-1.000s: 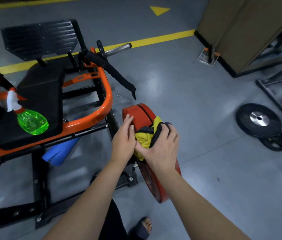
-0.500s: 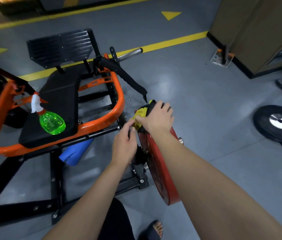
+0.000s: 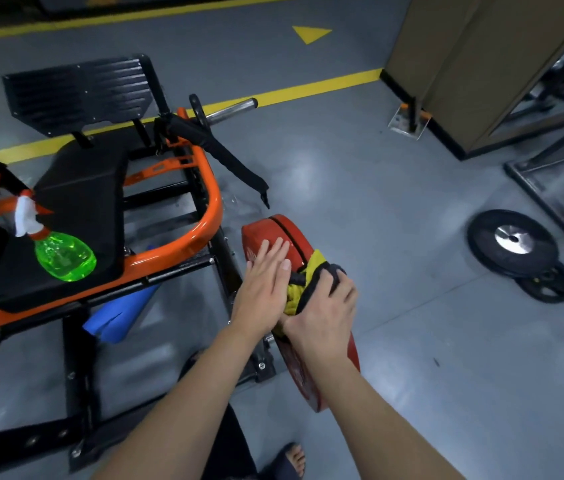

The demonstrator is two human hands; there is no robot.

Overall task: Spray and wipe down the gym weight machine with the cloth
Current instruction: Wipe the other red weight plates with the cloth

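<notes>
An orange and black weight machine stands on the grey floor, with red weight plates loaded on its near right side. My right hand grips a yellow and black cloth against the rim of the plates. Flat on the inner face of the plates lies my left hand, its fingers straight. A green spray bottle with a white trigger head rests on its side on the machine's black seat pad.
Black weight plates lie on the floor to the right, near a black metal frame. A tan panel stands at the back right. A blue roll sits under the machine. My sandalled foot is at the bottom.
My right hand has drawn the cloth back along the plates' rim from the top towards me. My left hand has shifted up onto the plates' face with straight fingers.
</notes>
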